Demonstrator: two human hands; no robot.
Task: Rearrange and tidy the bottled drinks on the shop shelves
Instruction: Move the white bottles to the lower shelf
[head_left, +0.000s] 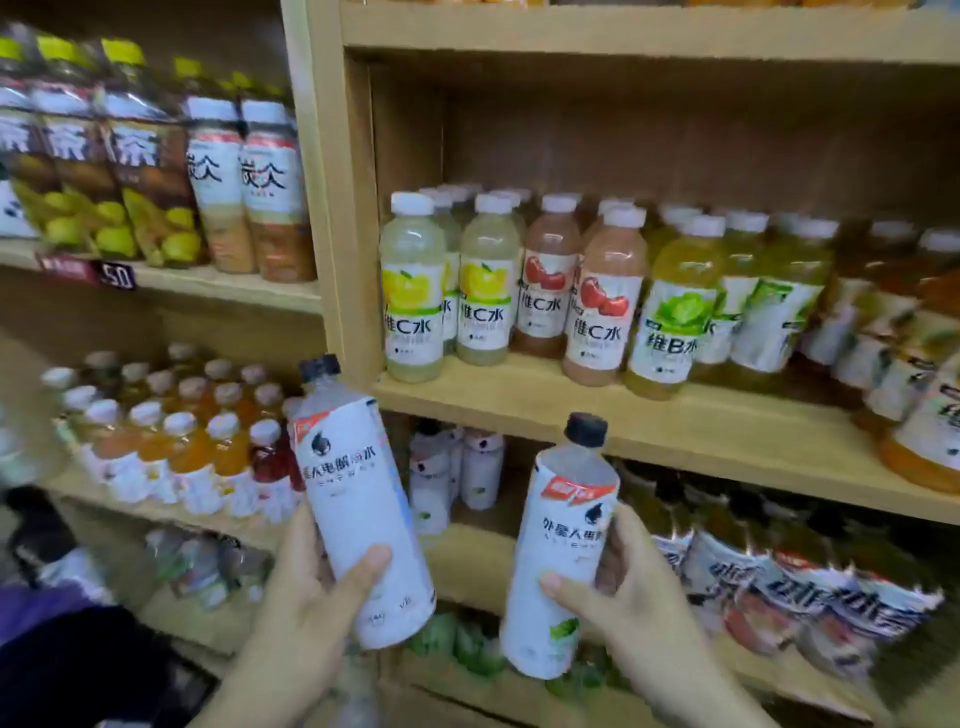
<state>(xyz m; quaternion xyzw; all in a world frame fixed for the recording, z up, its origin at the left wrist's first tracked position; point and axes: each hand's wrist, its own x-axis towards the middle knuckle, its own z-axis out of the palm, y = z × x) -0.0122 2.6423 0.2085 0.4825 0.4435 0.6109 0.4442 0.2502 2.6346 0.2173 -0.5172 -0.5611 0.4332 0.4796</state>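
Two hands hold two white-sleeved, black-capped bottles in the air in front of wooden shop shelves (519, 402), level with the lower shelf.

The left hand (311, 597) grips the left bottle (358, 499) round its lower half, with the thumb across the front. The bottle's long axis is nearly upright, and its cap leans up and to the left. The label reads, in part, "星人电解质水". A red corner flash above it is too blurred to read.

The right hand (623, 587) grips the right bottle (556, 561) at mid-height, thumb in front and fingers behind. This bottle is also nearly upright, and its cap leans slightly right. Its label shows "外星人电解", with a green leaf mark near the base. The two bottles do not touch.

On the shelf behind them stand white-capped drinks (410, 291) labelled "维C水" and "维B水". At upper left, tea bottles (135, 156) show "茶" and "炭仌". A black tag (117, 274) reads "50".
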